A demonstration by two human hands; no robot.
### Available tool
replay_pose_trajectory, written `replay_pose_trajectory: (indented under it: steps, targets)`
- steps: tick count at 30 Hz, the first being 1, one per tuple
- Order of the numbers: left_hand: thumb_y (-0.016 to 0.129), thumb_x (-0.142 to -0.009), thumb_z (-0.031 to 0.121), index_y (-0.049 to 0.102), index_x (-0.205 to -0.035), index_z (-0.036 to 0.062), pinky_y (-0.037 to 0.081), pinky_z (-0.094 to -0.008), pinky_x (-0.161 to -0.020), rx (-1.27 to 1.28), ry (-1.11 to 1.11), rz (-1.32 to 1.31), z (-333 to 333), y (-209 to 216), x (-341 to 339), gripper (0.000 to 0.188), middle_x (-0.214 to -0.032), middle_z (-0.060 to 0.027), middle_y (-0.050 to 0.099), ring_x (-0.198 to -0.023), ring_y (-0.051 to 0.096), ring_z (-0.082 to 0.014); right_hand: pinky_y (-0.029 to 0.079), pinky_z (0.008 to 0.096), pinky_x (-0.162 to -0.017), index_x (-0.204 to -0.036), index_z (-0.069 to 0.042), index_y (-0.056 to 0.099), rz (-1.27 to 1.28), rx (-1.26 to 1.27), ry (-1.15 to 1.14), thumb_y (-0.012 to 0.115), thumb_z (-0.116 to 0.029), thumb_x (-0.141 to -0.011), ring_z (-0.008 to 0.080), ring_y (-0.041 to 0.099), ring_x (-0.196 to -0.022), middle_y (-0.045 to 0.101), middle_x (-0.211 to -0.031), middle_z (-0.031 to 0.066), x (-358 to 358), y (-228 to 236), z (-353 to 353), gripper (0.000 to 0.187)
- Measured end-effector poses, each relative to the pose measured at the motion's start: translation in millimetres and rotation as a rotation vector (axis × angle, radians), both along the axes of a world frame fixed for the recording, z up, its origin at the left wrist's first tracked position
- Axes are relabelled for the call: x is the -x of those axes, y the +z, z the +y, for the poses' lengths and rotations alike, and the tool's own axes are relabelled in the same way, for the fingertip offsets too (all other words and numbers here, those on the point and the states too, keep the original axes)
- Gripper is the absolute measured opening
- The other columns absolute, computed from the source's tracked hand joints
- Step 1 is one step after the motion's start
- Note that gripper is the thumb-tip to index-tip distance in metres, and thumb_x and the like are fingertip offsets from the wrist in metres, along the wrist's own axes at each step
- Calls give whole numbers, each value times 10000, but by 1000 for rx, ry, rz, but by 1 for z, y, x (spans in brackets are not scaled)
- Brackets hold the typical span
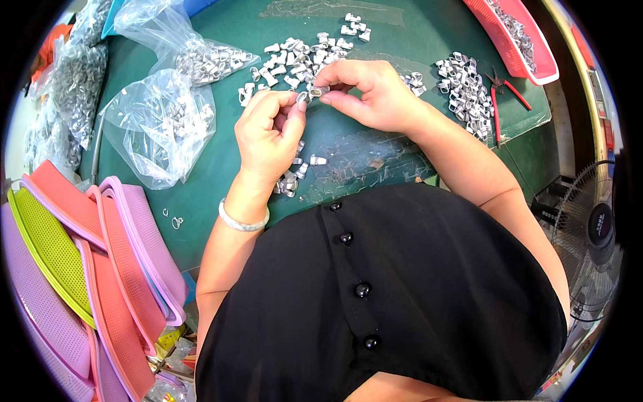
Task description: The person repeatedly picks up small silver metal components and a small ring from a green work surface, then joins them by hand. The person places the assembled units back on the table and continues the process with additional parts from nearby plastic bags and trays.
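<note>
Over the middle of the green table, my left hand [262, 137] pinches a small silver metal ring [302, 98] between thumb and fingers. My right hand [380, 94] is closed too, its thumb and fingertips on another silver ring [315, 92] right beside the first. The two rings meet or nearly meet; I cannot tell if they are joined. Just beyond my fingers lies a loose pile of silver rings [292, 57]. A smaller group of rings [289, 182] sits close to my body, partly hidden by my left wrist.
Clear plastic bags [161, 127] of metal pieces lie at left. Red-handled pliers [496, 110] rest beside a ring pile [464, 94] at right, below a pink basket [546, 67]. Stacked coloured plastic baskets [124, 268] stand at lower left, a fan [589, 228] at far right.
</note>
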State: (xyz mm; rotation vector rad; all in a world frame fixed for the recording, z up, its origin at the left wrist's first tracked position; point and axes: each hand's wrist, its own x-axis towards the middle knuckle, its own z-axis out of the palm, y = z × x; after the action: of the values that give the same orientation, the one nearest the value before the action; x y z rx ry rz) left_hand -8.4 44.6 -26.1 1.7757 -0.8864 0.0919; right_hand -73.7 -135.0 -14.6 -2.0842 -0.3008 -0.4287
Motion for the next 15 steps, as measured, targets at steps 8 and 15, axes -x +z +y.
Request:
replay_pose_trajectory:
  steps: [8,15]
  targets:
    - [653,-748,-11,611,-782,5,381,-198,-465,-5,9,19,1,0,0,57,-682,-12,529,-523,468,-53,506,266,-658,-948,-25,604,11,41,-1,651,-27,-770,163,637,-732,646,-830,73,0,1,-1,185]
    - [656,-758,1,624,-805,-4,390,-193,-502,66,38,160,3,-8,-5,57,-712,-9,560,-562,469,-50,492,270,-653,-920,-26,613,89,-146,62,650,-22,-776,151,614,-723,635,-819,71,1,-1,0,149]
